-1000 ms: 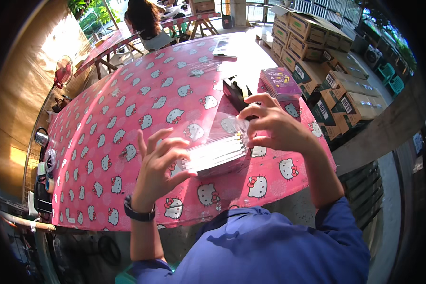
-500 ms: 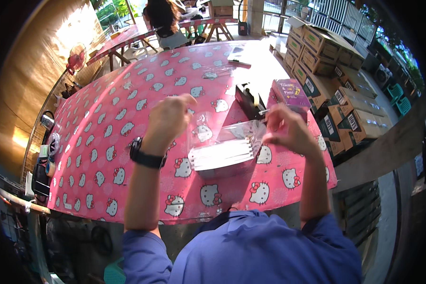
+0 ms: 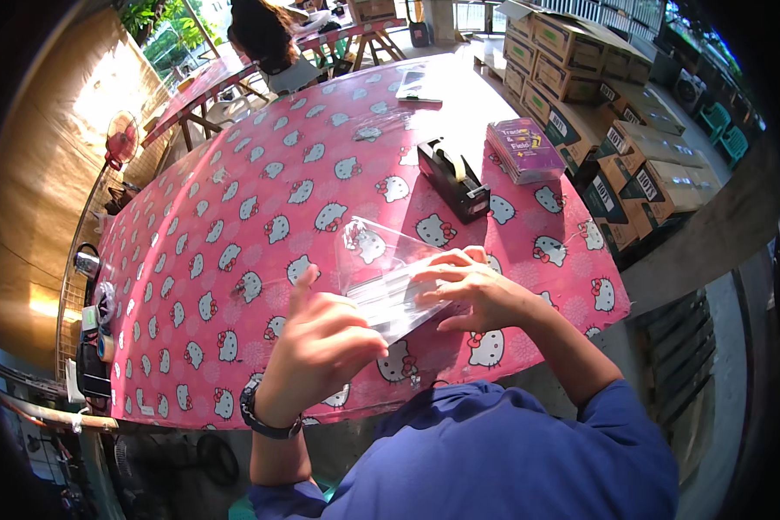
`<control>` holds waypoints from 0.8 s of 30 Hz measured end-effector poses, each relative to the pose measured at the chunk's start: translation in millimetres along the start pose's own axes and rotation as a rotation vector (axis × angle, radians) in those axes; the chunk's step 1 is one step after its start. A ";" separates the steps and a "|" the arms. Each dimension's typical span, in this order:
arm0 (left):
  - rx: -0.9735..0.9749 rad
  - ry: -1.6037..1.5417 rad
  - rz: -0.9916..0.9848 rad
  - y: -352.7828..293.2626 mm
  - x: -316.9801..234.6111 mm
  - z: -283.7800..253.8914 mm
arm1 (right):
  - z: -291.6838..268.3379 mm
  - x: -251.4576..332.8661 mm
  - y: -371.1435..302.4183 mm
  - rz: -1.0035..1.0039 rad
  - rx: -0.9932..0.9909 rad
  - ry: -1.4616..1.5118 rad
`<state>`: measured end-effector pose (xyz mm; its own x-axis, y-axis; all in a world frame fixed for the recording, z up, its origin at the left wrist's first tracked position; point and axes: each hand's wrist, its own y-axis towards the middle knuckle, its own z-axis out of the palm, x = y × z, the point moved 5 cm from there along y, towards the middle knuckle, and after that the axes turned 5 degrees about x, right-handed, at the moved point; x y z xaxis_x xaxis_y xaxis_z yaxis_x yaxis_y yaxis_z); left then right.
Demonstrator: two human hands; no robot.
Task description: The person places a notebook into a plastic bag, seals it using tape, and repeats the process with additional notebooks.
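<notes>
A stack with white page-like edges [image 3: 381, 299] lies inside a clear plastic wrapper near the front of the pink table. The wrapper's loose clear flap [image 3: 368, 245] spreads out past its far left side. My right hand [image 3: 481, 290] rests on the stack's right part, fingers stretched and spread over the plastic. At the near left corner is my left hand [image 3: 325, 342], its thumb raised and its fingers loosely extended. Whether it touches the wrapper I cannot tell. Beyond the stack stands a black tape dispenser [image 3: 466, 198] with a roll in it.
Purple-covered books [image 3: 529, 154] are piled right of the dispenser. A white flat item [image 3: 420, 87] lies at the table's far edge. Cardboard boxes [image 3: 620, 147] are stacked on the right. A person [image 3: 269, 43] sits at another table; a red fan [image 3: 121, 140] stands left.
My right hand has come from beside the tape dispenser down onto the wrapped stack. My left hand has moved nearer to me, to the stack's near corner. The stack now lies more slanted.
</notes>
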<state>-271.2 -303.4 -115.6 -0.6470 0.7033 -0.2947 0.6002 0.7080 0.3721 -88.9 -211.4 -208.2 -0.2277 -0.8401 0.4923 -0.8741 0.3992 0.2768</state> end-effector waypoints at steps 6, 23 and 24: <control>-0.497 -0.191 -0.390 -78.3 52.5 62.0 | 9.1 6.6 5.4 -0.045 0.170 -0.045; 0.233 -0.005 -0.210 -26.6 49.7 79.2 | 10.4 -149.0 37.4 0.585 -0.052 0.837; 0.203 -0.002 -0.199 -30.4 49.4 78.3 | -1.8 -173.1 31.5 0.673 -0.223 0.768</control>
<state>-284.6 -285.2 -210.4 -0.7607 0.5493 -0.3459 0.5438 0.8302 0.1225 -76.2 -52.7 -283.1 -0.2359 0.0094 0.9717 -0.5513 0.8222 -0.1418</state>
